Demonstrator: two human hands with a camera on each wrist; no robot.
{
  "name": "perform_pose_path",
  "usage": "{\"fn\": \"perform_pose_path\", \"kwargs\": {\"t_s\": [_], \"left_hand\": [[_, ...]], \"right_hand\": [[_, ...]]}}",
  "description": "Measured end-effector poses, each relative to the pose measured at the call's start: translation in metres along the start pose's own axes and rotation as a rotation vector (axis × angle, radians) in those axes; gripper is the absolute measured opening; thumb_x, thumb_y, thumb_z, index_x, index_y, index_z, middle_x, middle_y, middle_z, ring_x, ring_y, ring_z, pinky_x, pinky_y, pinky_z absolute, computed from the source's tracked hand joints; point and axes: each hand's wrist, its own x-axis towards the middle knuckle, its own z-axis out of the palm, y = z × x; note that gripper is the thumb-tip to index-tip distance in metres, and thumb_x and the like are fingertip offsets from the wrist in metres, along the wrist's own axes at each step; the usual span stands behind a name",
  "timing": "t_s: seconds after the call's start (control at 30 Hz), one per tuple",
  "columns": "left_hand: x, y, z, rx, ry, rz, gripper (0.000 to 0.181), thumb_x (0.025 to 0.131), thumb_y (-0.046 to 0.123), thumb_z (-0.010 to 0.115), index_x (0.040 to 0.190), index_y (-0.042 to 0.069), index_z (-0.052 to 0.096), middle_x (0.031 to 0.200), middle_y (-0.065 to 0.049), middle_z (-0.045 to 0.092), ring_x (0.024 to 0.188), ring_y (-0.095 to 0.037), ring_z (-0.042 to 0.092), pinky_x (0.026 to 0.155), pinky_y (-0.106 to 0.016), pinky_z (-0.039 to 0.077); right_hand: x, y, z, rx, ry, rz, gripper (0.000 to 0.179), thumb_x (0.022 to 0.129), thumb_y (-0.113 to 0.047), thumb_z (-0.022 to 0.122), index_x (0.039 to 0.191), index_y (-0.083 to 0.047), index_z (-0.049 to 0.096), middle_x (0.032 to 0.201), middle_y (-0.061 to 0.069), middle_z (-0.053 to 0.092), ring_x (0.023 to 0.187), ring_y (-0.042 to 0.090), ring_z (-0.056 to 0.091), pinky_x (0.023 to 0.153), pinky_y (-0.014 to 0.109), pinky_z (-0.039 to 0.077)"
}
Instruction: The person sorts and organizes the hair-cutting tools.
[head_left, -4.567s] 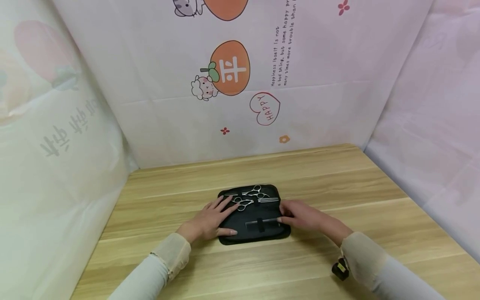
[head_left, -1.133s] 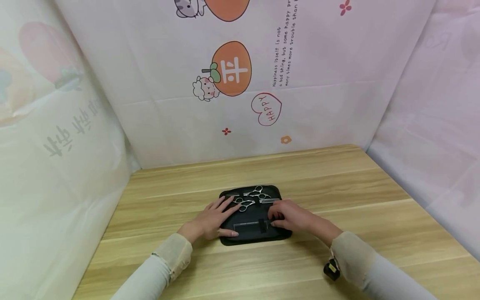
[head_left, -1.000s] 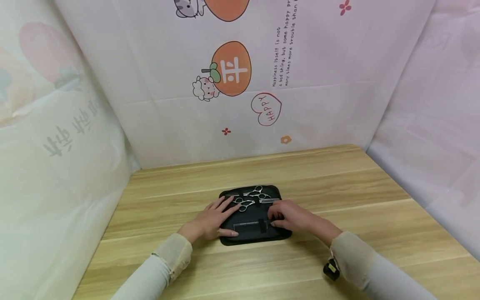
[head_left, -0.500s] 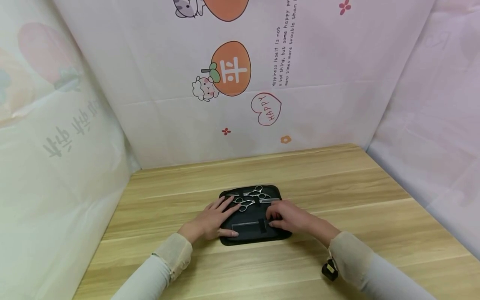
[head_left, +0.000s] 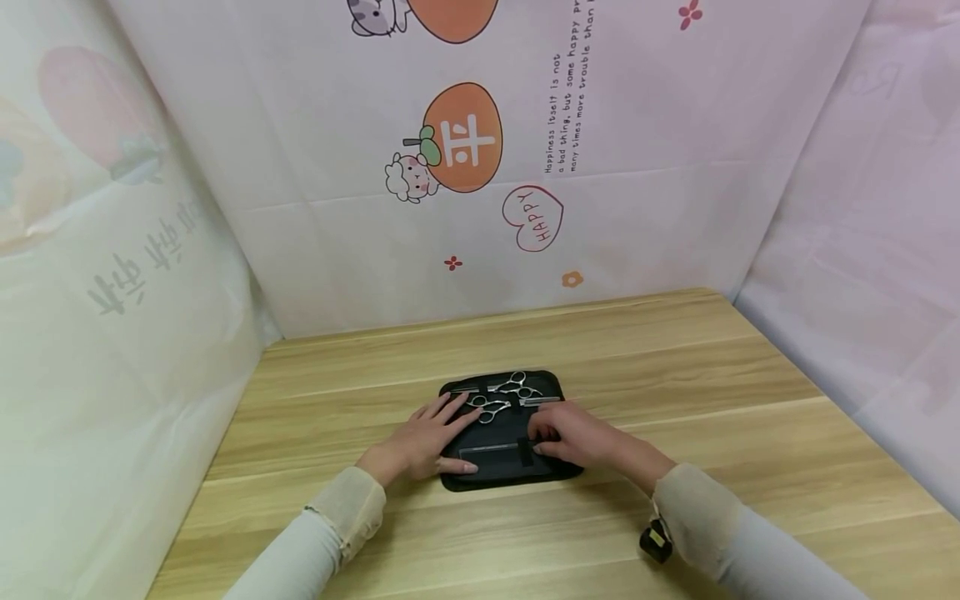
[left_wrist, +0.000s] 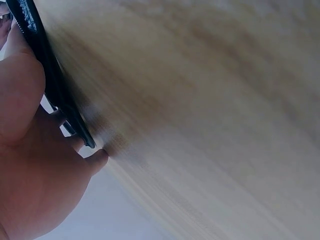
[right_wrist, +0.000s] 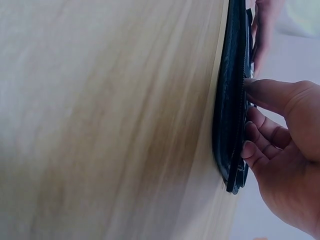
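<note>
A black zip case (head_left: 502,481) lies opened flat on the table, with silver scissors (head_left: 491,410) and thinning scissors (head_left: 538,402) strapped in its upper part. Lower down, a dark comb (head_left: 487,448) runs under a black elastic loop (head_left: 524,452). My left hand (head_left: 416,442) rests with spread fingers on the case's left side, its thumb near the comb's left end. At the loop's right side my right hand (head_left: 573,435) has curled fingers and pinches the comb's right end, which they mostly hide. The right wrist view shows the right hand (right_wrist: 295,145) at the case's zipped edge.
The wooden table (head_left: 360,358) extends around the case on all sides. White printed cloth (head_left: 337,167) hangs behind and at both sides. A small black device (head_left: 656,542) hangs from the right wrist.
The comb has slid left through the loop, pushed by my right hand, which has moved left from the case's right edge to the loop. My left hand has stayed in place.
</note>
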Motion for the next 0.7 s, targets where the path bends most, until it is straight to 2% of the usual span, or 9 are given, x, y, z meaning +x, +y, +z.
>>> {"fn": "perform_pose_path", "kwargs": {"t_s": [0.33,0.7], "left_hand": [[0.0017,-0.0020,0.0022,0.001,-0.002,-0.009,0.090,0.093,0.071,0.054,0.165,0.027,0.021,0.172,-0.008,0.006,0.156,-0.040,0.006,0.121,-0.061,0.019],[0.0007,-0.0031,0.0014,-0.012,0.017,0.030,0.089,0.095,0.067,0.056,0.165,0.022,0.023,0.171,-0.013,0.009,0.155,-0.044,0.009,0.119,-0.064,0.021]], "right_hand": [[0.0020,-0.0029,0.0014,0.003,0.012,0.024,0.005,0.093,-0.014,0.075,0.096,-0.013,0.071,0.088,-0.005,0.059,0.078,0.008,0.053,0.070,0.028,0.048],[-0.0066,0.0058,-0.0070,0.004,-0.008,0.019,0.004,0.092,-0.007,0.074,0.095,-0.009,0.072,0.091,-0.003,0.059,0.079,0.011,0.055,0.071,0.029,0.049]]}}
